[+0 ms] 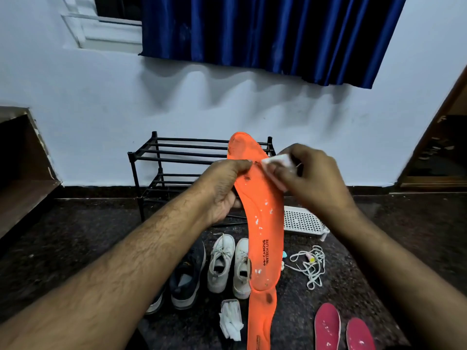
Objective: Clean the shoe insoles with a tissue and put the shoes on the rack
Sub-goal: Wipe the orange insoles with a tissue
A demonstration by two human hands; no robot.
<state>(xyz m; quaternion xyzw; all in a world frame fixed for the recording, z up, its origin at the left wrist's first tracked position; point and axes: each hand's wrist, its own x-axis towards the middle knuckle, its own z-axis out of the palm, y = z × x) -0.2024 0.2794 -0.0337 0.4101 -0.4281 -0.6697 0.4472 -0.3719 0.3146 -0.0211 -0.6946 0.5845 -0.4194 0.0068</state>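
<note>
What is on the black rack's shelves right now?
The visible rails of the black rack carry no shoes. The orange insole and both hands cover its right part, so anything there is hidden.

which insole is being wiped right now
The orange insole held up by the left hand; the right hand presses a tissue on it. The other orange insole and two red insoles lie on the floor.

Dim indoor light; soft shadows, edges warped.
</note>
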